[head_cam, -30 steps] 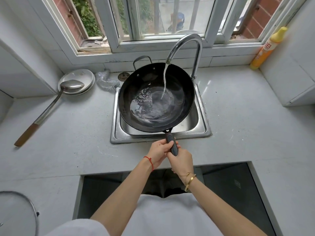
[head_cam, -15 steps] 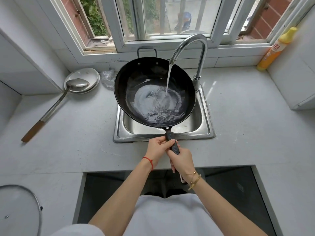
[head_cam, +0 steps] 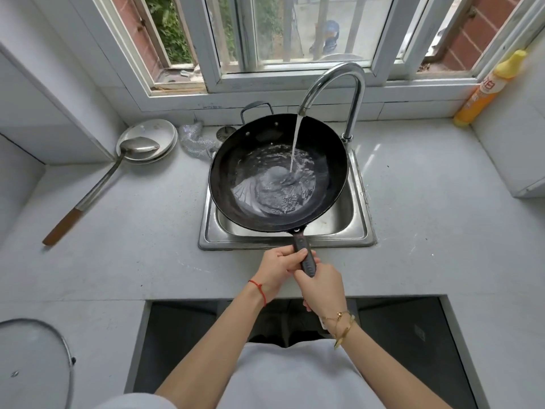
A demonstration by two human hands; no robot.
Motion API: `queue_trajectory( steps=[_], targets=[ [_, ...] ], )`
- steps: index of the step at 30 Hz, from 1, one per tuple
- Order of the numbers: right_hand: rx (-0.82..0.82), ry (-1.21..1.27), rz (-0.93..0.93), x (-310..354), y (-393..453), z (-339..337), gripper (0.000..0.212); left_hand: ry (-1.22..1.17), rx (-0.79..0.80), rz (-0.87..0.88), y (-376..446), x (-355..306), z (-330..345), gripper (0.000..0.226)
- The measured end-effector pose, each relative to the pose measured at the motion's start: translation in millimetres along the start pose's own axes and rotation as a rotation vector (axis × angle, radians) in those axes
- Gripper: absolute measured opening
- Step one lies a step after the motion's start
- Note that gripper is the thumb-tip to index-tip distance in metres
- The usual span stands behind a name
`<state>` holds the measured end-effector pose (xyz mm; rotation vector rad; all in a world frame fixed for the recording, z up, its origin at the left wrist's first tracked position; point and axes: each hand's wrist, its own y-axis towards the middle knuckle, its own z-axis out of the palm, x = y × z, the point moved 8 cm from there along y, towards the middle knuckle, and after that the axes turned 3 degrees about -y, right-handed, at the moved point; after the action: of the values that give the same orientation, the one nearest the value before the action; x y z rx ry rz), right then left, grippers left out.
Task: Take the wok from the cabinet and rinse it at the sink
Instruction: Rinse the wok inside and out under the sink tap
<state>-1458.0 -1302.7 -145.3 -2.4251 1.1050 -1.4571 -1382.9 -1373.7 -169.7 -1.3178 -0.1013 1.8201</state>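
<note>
- Wok [head_cam: 253, 160] held over sink [head_cam: 361, 231], under tap [head_cam: 333, 81]; water stream [head_cam: 295, 143] hits inside, right of centre, pool swirling in the bottom.
- Left hand [head_cam: 277, 268] fingers clamped on wok handle [head_cam: 305, 256], nearer the pan.
- Right hand [head_cam: 323, 287] fingers wrapped round same handle, just behind left; hands touching.
- Ladle [head_cam: 97, 187] on worktop [head_cam: 132, 246] left of sink, bowl resting on stacked plates [head_cam: 163, 134].
- Scrubber [head_cam: 193, 138] betw. plates & wok.
- Yellow bottle [head_cam: 486, 90] far right, by window sill.
- Glass lid [head_cam: 32, 364] at bottom left, partly out of frame.
</note>
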Motion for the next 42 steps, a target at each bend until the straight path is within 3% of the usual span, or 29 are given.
queue_trajectory(
  steps=[6,11,15,22,34,42],
  targets=[
    [-0.046,-0.125,-0.068,-1,5,-6,0.034,-0.056,0.008,-0.012,8,4,5,0.028],
    [0.001,0.021,-0.009,-7,11,-6,0.03,0.049,-0.022,0.034,12,1,2,0.014],
    [0.081,0.15,0.048,-7,15,-1,0.026,0.117,-0.093,0.065,13,-8,-3,0.024],
    [0.114,0.237,0.082,9,14,1,0.022,0.132,-0.103,0.064,11,-23,-6,0.018],
    [-0.013,-0.053,-0.012,18,7,-20,0.024,-0.035,0.07,-0.021,9,-17,13,0.021],
    [0.036,0.048,0.023,7,12,-19,0.028,0.037,-0.029,0.057,13,-16,9,0.017]
  ],
)
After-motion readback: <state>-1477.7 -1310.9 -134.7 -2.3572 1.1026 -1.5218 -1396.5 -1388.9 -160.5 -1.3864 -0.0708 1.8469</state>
